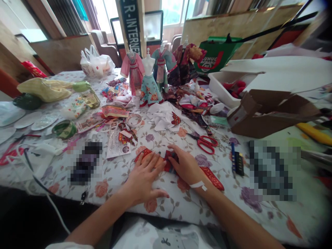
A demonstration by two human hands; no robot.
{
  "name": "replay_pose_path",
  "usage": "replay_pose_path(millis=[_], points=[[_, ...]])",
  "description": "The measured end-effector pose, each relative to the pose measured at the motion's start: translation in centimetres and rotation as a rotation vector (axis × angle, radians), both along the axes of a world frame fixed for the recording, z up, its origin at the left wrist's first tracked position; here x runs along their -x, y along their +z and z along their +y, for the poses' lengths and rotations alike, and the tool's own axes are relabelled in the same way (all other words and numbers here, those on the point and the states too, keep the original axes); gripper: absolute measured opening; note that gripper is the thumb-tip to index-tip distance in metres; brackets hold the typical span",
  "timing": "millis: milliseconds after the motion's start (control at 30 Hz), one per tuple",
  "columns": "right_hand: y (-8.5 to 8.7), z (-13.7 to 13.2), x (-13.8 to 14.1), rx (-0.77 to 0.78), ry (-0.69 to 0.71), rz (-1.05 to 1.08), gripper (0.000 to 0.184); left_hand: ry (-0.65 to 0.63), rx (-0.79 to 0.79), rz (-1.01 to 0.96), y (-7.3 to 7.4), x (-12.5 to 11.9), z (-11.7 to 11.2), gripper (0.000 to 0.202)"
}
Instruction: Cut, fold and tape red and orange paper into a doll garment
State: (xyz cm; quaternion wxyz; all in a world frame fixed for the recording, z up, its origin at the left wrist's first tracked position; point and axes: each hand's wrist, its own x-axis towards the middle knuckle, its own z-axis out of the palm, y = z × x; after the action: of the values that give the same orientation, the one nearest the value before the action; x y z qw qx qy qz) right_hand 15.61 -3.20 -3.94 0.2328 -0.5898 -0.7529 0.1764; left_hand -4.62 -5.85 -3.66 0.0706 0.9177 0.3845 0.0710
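Left hand (144,178) and right hand (185,166) are flat and open, no pinch, fingers pressing down on a red patterned fabric strip (212,178). The strip sits under and between both hands, bunched or folded beneath the fingertips; the exact fold is hidden. Its long axis runs upper-left to lower-right, with the free tail passing below the right wrist, so the right hand is nearer that end. White tape (198,185) circles the right wrist. Red-handled scissors (206,144) lie up and right on the floral tablecloth (166,211). Beyond: a tape roll (133,120), a doll dress on a mannequin (149,90).
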Motion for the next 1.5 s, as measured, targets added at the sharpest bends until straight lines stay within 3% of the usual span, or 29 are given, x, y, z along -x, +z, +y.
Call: replay_pose_path(millis=[167,333,433,533,633,933,1267,1433,1500], points=[[-0.2,0.0,0.2,-0.071,0.005,-0.065,0.029,-0.005,0.03,-0.003,0.3,0.0,0.1,0.095],[0.7,-1.3,-0.2,-0.36,0.05,-0.168,0.024,0.004,0.033,-0.009,0.3,0.0,0.0,0.095],[1.1,-3.0,-0.5,-0.483,0.168,-0.175,0.026,0.003,0.03,-0.021,0.1,0.0,-0.1,0.094],[1.0,-4.7,-0.4,-0.437,0.339,-0.224,0.036,0.004,0.027,-0.029,0.0,-0.1,-0.1,0.093],[0.5,-5.5,-0.2,-0.34,0.409,-0.295,0.051,0.005,0.018,-0.039,0.0,-0.1,-0.1,0.092],[-0.6,-5.8,-0.8,-0.206,0.419,-0.37,0.063,-0.017,-0.01,-0.005,-0.2,0.2,0.2,0.102],[-0.2,-6.0,-0.9,-0.167,0.423,-0.357,0.065,0.043,-0.151,0.103,-0.8,3.1,1.0,0.093],[-0.6,-6.0,-1.0,-0.218,0.415,-0.313,0.065,0.103,-0.141,0.083,0.1,1.8,-0.2,0.098],[-0.9,-6.0,-1.0,-0.222,0.415,-0.31,0.066,0.055,-0.089,0.035,0.6,0.5,-0.8,0.101]])
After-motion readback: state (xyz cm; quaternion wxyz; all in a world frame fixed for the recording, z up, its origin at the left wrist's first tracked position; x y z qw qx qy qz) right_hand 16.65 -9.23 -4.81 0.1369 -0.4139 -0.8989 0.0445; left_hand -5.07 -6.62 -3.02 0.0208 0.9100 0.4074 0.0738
